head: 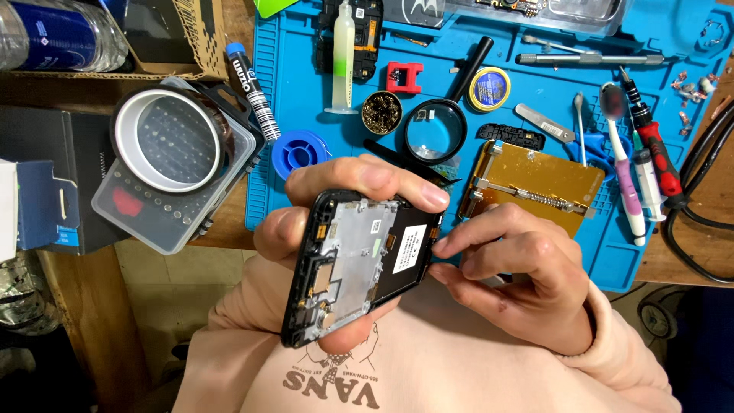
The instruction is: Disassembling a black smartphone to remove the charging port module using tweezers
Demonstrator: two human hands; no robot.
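My left hand (pixel 336 199) grips an opened black phone frame (pixel 359 260) with its bare metal inner plate and a white sticker facing up, thumb across the top edge and fingers under the left side. My right hand (pixel 520 275) touches the frame's right edge with pinched thumb and forefinger. Whether something small sits between those fingertips is not visible. Both hands hover over my lap, just in front of the blue work mat (pixel 612 260).
On the mat lie a gold board holder (pixel 535 187), a magnifying glass (pixel 436 130), a syringe (pixel 344 57), a solder tin (pixel 489 88), a red-handled screwdriver (pixel 657 149), tweezers and a brush. A clear bit case with a tape roll (pixel 172 160) sits left. Black cables (pixel 703 222) run along the right.
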